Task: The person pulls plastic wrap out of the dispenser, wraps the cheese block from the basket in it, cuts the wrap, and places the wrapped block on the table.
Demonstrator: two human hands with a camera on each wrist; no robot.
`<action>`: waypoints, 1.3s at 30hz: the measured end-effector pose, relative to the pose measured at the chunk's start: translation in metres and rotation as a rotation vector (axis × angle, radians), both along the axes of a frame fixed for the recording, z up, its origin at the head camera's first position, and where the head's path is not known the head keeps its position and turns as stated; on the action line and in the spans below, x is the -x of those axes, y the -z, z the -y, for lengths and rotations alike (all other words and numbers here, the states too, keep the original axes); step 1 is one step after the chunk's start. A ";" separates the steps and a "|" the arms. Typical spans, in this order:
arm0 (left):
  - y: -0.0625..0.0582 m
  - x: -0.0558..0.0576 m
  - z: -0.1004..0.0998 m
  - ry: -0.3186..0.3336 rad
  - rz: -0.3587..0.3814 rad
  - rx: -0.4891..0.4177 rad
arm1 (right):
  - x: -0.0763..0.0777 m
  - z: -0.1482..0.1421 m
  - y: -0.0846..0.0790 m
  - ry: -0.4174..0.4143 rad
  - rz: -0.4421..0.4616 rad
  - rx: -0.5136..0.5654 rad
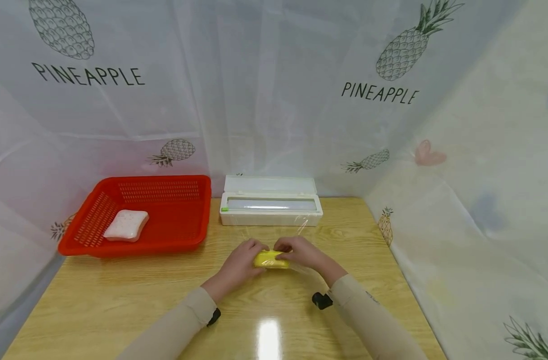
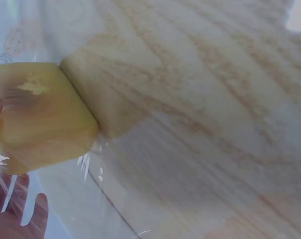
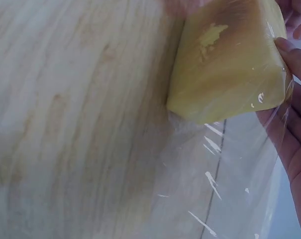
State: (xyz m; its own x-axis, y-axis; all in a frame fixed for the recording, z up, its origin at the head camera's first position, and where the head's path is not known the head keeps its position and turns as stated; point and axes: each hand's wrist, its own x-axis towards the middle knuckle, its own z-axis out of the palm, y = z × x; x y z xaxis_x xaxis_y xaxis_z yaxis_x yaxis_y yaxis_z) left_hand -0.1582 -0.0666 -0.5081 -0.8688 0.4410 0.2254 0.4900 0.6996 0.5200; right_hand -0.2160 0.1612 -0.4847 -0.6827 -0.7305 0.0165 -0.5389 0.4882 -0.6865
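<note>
A yellow piece shaped like a thick slice of bread (image 1: 268,259), with a brownish patch on its upper face, is held between both hands over the table. Clear plastic wrap (image 3: 210,174) lies around it and trails off its side. My left hand (image 1: 244,260) grips its left end; in the left wrist view the thumb is on top and fingers show below, behind film. At the other end my right hand (image 1: 303,252) pinches the piece and its film, thumb (image 3: 289,55) on the upper edge. Parts of both hands fall outside the wrist views.
Behind the hands stands a white wrap dispenser box (image 1: 271,219) with its lid raised and a green slider at its left. A red plastic basket (image 1: 166,245) at the left holds a white bread-slice-shaped piece (image 1: 126,225). Pineapple-printed curtains (image 1: 274,100) enclose the wooden table (image 1: 121,295).
</note>
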 end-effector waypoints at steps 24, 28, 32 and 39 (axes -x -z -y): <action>-0.009 0.028 0.001 0.044 -0.107 0.093 | 0.022 0.003 -0.008 -0.038 -0.111 -0.124; -0.010 0.032 0.001 0.043 -0.089 0.091 | 0.025 0.003 -0.006 -0.026 -0.135 -0.147; -0.009 0.036 0.002 0.037 -0.084 0.107 | 0.026 0.003 -0.004 -0.001 -0.170 -0.189; -0.007 0.047 0.004 0.048 -0.098 0.166 | 0.031 0.002 -0.001 0.041 -0.191 -0.238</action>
State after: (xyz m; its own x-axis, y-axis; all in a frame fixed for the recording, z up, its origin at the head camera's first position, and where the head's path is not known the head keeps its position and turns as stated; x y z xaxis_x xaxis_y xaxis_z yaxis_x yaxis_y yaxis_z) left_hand -0.2051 -0.0704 -0.5006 -0.8234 0.5194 0.2285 0.5673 0.7464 0.3480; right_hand -0.2465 0.1590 -0.4841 -0.7127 -0.7012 -0.0208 -0.6239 0.6472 -0.4381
